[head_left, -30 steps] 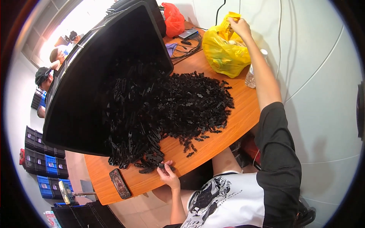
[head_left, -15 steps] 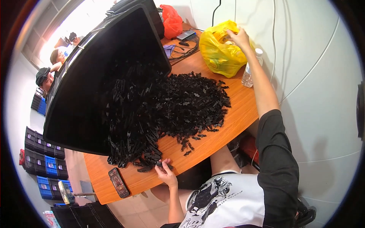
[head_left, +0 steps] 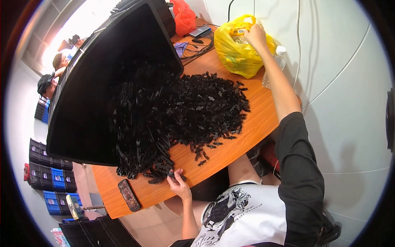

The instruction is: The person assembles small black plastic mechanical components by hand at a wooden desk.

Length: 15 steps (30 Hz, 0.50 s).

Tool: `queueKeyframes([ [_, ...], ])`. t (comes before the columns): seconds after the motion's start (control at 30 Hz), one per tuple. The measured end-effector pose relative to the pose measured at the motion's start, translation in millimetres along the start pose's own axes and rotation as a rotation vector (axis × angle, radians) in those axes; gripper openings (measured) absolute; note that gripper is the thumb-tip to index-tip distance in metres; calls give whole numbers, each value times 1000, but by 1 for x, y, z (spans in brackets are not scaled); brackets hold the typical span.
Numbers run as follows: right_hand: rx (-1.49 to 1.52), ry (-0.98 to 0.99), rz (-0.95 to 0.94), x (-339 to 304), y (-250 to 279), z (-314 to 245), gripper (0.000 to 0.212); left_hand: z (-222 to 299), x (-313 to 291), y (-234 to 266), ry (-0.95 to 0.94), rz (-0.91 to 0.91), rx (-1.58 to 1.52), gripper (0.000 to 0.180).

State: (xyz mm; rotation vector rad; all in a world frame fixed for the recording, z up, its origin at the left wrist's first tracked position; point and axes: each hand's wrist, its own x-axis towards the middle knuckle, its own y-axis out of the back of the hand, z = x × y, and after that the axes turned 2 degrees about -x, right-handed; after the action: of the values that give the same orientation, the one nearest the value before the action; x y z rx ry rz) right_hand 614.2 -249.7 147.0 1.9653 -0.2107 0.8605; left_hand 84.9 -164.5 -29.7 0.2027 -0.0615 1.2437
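Observation:
My left hand (head_left: 180, 187) is at the near edge of the table, its fingers closed on a small black plastic part (head_left: 176, 175). My right hand (head_left: 256, 36) is stretched to the far right, fingers closed at the rim of a yellow plastic bag (head_left: 240, 57). Through the bag's mouth, wrapped or clear items show, too small to name. A large heap of small black plastic parts (head_left: 205, 107) spreads over the tabletop. Longer black parts (head_left: 142, 144) spill out of a tilted black bin (head_left: 94, 111) on the left.
A phone (head_left: 129, 195) lies at the near left of the wooden table (head_left: 201, 168). Beside the yellow bag stands a clear bottle (head_left: 279, 61). Farther back are a red bag (head_left: 182, 18) and cables (head_left: 201, 51). Stacked crates (head_left: 51, 177) and several people (head_left: 49, 84) are off to the left.
My right hand has shifted slightly up and left at the bag, whose mouth now gapes wider and shows its contents. My left hand stays nearly in place with the black part.

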Motion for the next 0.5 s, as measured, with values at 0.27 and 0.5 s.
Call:
queueKeyframes([
  [0.27, 119, -77, -259, -8, 38, 1, 30, 7, 2, 2, -148, -4, 206, 30],
  [0.5, 636, 425, -294, -161, 85, -77, 23, 37, -2, 7, 75, -92, -128, 29],
])
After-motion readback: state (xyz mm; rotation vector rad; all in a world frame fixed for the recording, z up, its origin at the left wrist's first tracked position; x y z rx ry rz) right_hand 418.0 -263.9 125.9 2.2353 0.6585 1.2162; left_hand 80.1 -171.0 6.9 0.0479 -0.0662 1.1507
